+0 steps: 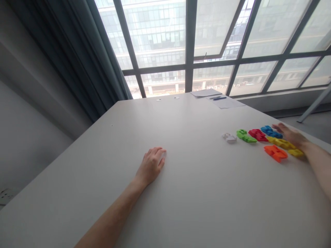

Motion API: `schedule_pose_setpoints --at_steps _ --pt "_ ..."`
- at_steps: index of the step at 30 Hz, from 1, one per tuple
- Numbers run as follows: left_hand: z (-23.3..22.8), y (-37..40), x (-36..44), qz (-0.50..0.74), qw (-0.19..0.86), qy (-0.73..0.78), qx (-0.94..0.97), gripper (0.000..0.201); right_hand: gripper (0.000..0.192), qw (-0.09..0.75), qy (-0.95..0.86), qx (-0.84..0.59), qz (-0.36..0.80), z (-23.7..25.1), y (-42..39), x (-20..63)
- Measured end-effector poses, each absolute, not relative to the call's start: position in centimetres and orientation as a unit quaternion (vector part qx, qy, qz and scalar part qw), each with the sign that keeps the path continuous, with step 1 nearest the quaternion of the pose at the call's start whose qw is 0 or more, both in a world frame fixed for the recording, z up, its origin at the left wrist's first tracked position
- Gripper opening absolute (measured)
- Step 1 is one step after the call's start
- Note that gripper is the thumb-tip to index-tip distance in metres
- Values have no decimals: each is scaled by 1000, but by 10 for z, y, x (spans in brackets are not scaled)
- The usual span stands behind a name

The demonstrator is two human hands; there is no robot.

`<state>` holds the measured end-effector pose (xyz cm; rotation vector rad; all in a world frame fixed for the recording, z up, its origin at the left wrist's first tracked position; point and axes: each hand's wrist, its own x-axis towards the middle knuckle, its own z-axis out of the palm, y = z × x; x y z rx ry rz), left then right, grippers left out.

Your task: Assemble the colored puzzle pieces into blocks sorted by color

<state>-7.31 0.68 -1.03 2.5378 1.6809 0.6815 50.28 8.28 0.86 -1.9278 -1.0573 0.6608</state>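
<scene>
My left hand [152, 163] rests on the white table [181, 199] near the middle, its fingers curled toward the thumb. A pale patch shows between thumb and fingertips; whether it is a small thing or the tabletop is unclear. On the right, my right hand [289, 134] lies slightly blurred with fingers outstretched, close to a cluster of small coloured plastic pieces. Nearest to it are blue pieces [271, 132] and yellow pieces [283, 143]. Red pieces [258, 135], green pieces [245, 136], white pieces [229, 137] and orange pieces [275, 153] lie around them in separate colour groups.
Papers [205, 93] lie at the table's far edge, with pens [219, 98] on a sheet beside them. Beyond stand large windows [160, 38] and a dark curtain [85, 51]. A wall socket [5, 195] is at far left.
</scene>
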Motion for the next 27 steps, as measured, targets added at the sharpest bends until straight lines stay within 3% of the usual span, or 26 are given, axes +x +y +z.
schedule_pose_setpoints --at_steps 9,20,27 --pt "-11 7 -73 224 9 540 811 28 39 369 -544 -695 292 13 114 422" --pt "-12 9 -73 228 10 538 811 30 55 277 -746 -520 309 7 124 294" --pt "-18 18 -79 368 -1 548 751 36 49 249 -790 -407 384 4 106 176"
